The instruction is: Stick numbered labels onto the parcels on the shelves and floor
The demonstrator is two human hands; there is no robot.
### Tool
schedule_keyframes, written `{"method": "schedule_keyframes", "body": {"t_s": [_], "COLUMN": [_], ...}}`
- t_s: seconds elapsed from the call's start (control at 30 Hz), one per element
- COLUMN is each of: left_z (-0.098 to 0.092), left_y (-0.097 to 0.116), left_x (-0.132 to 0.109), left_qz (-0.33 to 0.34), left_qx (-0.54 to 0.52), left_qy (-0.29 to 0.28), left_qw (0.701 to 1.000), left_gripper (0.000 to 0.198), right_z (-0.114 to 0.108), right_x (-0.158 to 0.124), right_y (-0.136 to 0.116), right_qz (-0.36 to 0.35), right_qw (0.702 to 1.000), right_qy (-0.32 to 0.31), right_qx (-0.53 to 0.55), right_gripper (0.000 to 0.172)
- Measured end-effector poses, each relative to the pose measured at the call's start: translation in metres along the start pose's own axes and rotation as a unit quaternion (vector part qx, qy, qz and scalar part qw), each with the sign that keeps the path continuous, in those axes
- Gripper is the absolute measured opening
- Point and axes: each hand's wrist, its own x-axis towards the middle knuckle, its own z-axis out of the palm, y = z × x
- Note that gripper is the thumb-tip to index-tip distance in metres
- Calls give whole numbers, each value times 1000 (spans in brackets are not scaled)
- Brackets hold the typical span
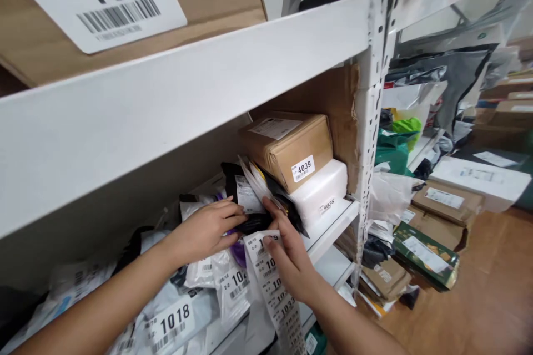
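Observation:
My left hand reaches in among the bagged parcels on the middle shelf. Its fingers and thumb close on the edge of a black parcel bag; the fingertips are partly hidden. In my right hand is a long strip of number labels, pinched near its top and hanging down. The right index finger extends up to thin white packets standing beside a black bag with a white shipping label. Below my hands lie clear and white bags, one with a 1018 label.
A brown box marked 4039 rests on a white-wrapped parcel marked 4038, right of my hands. Overhead runs a white shelf beam under a box marked 1026. A perforated post stands right; parcels pile on the floor beyond.

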Motion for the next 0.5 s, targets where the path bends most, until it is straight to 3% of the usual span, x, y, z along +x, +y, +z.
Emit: {"method": "schedule_keyframes", "body": {"t_s": [0.3,0.5], "left_z": [3,0], "left_y": [-5,-6], "left_x": [5,4], "left_qz": [37,36], "left_qx": [36,-53], "left_qy": [-26,-13], "left_qw": [998,998], "left_gripper": [40,25], "right_z": [-2,4], "right_x": [2,9], "right_y": [9,2], "right_qz": [51,42], "right_qw": [992,997], "right_qy": [37,39], "right_qx": [111,56], "right_gripper": [19,17]}}
